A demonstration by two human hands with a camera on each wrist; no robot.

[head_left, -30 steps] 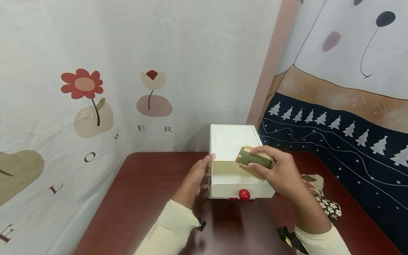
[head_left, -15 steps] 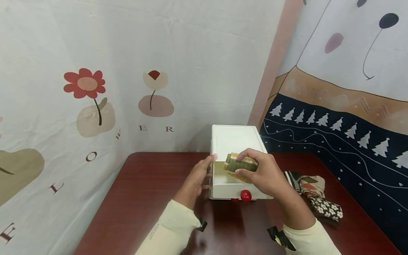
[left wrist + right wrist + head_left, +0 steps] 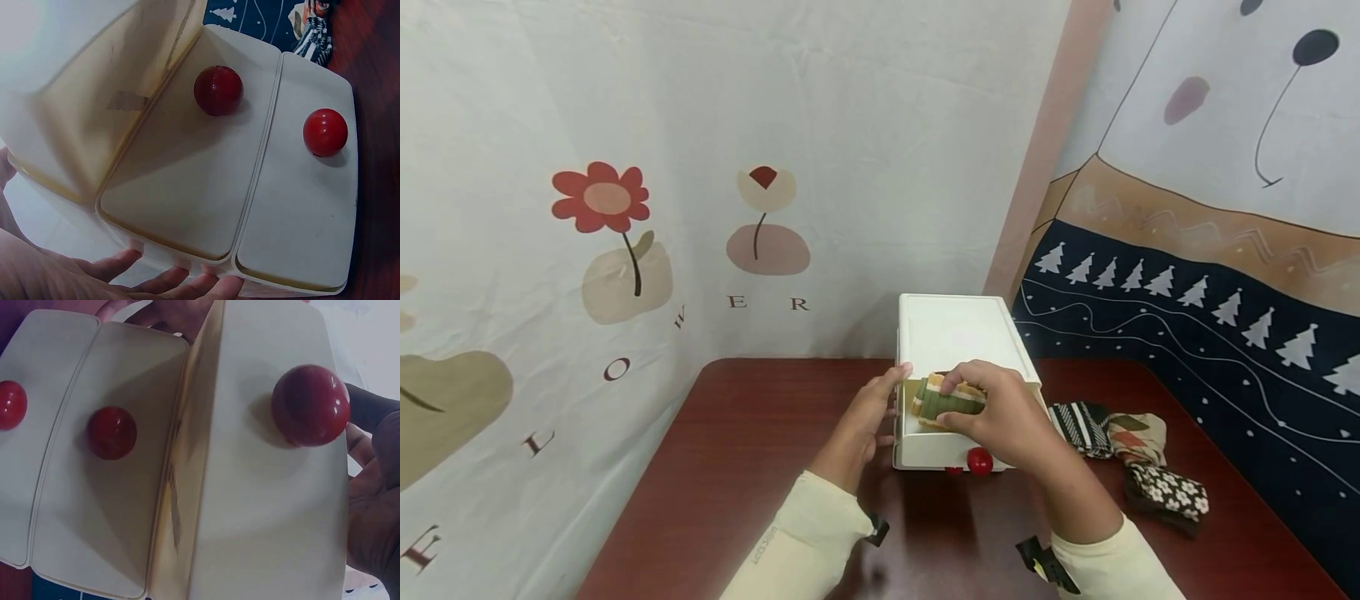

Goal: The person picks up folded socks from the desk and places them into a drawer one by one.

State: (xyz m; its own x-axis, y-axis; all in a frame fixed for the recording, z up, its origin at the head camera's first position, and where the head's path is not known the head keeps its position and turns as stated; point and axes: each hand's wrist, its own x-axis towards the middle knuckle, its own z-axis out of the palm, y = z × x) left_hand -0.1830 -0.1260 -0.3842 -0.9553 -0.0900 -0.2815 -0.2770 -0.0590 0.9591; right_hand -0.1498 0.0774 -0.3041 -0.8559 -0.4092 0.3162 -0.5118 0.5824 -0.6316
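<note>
A small white drawer unit [image 3: 958, 329] stands on the table with its top drawer [image 3: 928, 451] pulled out. My right hand [image 3: 1003, 412] pinches a folded pair of socks [image 3: 932, 403], striped green, white and mustard, inside the drawer's opening. My left hand [image 3: 863, 421] lies along the unit's left side, thumb at the top edge. Its nearly straight fingers [image 3: 172, 279] press the side wall in the left wrist view. Seen from the right wrist, the drawer front with its red knob [image 3: 310, 405] hides the socks and part of that hand.
To the right of the unit lie black-and-white striped socks [image 3: 1081, 429], beige argyle ones [image 3: 1138, 437] and a dark flowered pair [image 3: 1168, 492]. Two lower drawers with red knobs [image 3: 218, 90] are closed. A printed cloth wall [image 3: 850, 167] rises behind the dark red table [image 3: 760, 467].
My right hand has moved left and down, taking the green striped socks from above the drawer into its opening. The left hand has stayed in place.
</note>
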